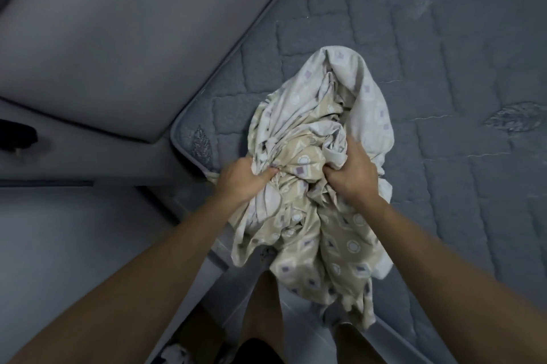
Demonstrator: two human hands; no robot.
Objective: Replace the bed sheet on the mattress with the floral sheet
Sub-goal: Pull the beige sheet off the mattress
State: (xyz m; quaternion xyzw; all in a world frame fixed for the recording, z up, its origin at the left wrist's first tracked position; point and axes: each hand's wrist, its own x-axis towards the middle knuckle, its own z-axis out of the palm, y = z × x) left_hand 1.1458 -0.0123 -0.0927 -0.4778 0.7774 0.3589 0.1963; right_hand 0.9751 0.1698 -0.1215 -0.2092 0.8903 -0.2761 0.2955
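A crumpled beige sheet [319,162] printed with pale circles and small purple squares lies bunched at the near corner of a bare grey quilted mattress [444,67]. Part of the sheet hangs over the mattress edge toward my legs. My left hand [244,178] grips a gathered fold on the bundle's left side. My right hand [352,172] grips a bunch of fabric on its right side. Both sets of fingers are buried in the cloth.
A grey padded headboard [118,46] runs along the mattress's left edge. A pale ledge or floor [59,230] lies at lower left, with a dark object [17,135] at the far left. My bare legs [266,304] stand against the bed frame.
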